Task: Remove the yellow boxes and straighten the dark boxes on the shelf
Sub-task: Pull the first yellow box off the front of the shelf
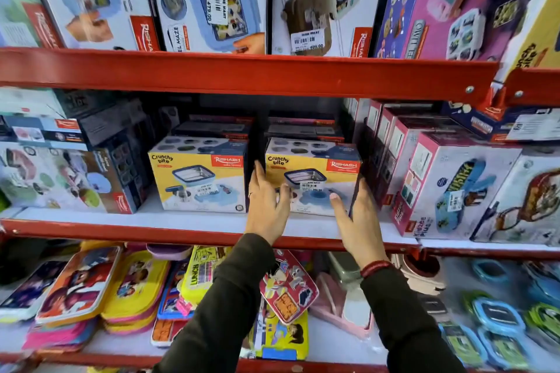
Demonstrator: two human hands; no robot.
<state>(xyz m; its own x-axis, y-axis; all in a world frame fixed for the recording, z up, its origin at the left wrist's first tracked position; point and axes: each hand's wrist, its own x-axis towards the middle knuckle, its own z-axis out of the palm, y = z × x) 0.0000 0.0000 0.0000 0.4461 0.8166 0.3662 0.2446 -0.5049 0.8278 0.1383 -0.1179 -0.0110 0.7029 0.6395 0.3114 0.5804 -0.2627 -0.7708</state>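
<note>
Two yellow "Crunchy Bite" boxes stand side by side on the middle shelf: the left yellow box (198, 174) and the right yellow box (312, 172). My left hand (266, 206) has its fingers spread against the left side and front of the right box. On that box's right side my right hand (357, 215) lies flat, thumb across the front. Neither hand is closed around it. Dark boxes (212, 127) lie stacked behind the yellow ones, with a second dark stack (303, 127) behind the right box.
The red shelf rail (151, 232) runs below the boxes. Pink boxes (448, 185) crowd the right side, a tilted dark box (121, 145) and pale boxes the left. Upper shelf holds large lunch-box cartons; lower shelf holds flat colourful lunch boxes (288, 285).
</note>
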